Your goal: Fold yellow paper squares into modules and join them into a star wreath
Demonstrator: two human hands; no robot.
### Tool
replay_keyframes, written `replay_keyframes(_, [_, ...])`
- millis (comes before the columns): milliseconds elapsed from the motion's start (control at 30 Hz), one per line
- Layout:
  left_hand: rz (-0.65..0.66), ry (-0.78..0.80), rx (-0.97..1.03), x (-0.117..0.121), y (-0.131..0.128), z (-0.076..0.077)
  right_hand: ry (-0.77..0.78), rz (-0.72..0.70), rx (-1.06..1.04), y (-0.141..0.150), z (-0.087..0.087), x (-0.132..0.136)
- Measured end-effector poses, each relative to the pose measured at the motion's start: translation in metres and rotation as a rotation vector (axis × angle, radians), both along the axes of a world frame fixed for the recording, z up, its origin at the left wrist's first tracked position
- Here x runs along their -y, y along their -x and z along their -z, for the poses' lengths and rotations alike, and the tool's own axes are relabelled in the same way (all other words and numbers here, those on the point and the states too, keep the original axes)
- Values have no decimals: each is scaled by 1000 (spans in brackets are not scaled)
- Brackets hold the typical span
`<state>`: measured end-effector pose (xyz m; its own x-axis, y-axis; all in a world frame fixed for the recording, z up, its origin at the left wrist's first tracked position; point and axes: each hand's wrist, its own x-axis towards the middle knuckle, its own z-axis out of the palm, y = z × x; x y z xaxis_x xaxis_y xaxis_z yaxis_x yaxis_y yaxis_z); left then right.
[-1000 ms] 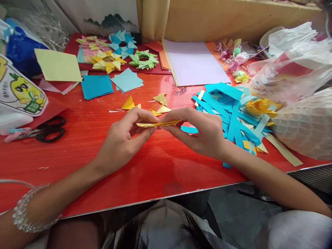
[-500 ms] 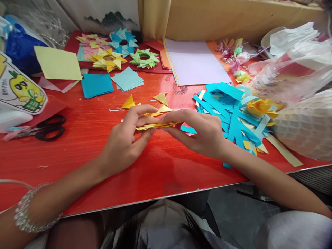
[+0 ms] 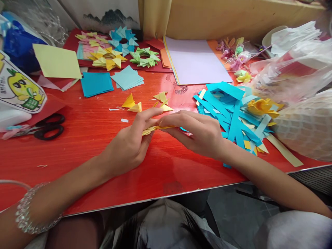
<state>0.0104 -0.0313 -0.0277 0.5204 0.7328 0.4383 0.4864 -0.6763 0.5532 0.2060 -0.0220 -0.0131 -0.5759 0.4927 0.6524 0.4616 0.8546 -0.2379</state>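
Note:
Between both hands, just above the red table [image 3: 103,186], is a thin yellow folded-paper piece [image 3: 155,129], seen nearly edge-on. My left hand [image 3: 132,141] pinches its left end, with the thumb below and the fingers above. My right hand [image 3: 194,129] is closed on its right end, and the fingers of both hands almost meet at the middle. Parts of the folded paper are hidden behind the fingers. Just beyond the hands lie loose yellow folded-paper units [image 3: 132,103], some of them partly covered by my left fingers.
Black-handled scissors [image 3: 50,127] lie at left. Blue paper strips [image 3: 228,110] heap up at right beside a netted bag [image 3: 306,128]. Behind are blue squares [image 3: 97,83], pale blue squares [image 3: 128,78], lilac sheets [image 3: 194,62] and several folded-paper rings, one green [image 3: 144,57].
My left hand has shifted right along the yellow folded paper, closer to my right hand, and its fingers are more bent. The right hand has barely moved. More of the loose units shows.

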Motion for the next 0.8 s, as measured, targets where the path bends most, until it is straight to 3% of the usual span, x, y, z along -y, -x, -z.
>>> replay_keyframes(100, [-19,71,-14,0,-1,-1,5,22,11,1,2,1])
replay_keyframes(167, [-45,144,-2,-1,-2,-4,98,46,-23,1,3,0])
replay_keyframes(267, [-127,247,29,-6,-2,-8,463,41,-182,2,2,-3])
replay_keyframes(367, [-182,366,79,-9,-1,-11,898,-67,-368,3,4,-7])
replay_keyframes(467, [-176,533,205,-11,-1,-14,1153,-100,-497,5,9,-10])
replay_keyframes(600, [-140,683,255,-12,-3,-18,1232,-76,-594,7,14,-12])
replay_keyframes(800, [-155,698,209,-10,-6,-18,1245,-81,-592,8,15,-8])
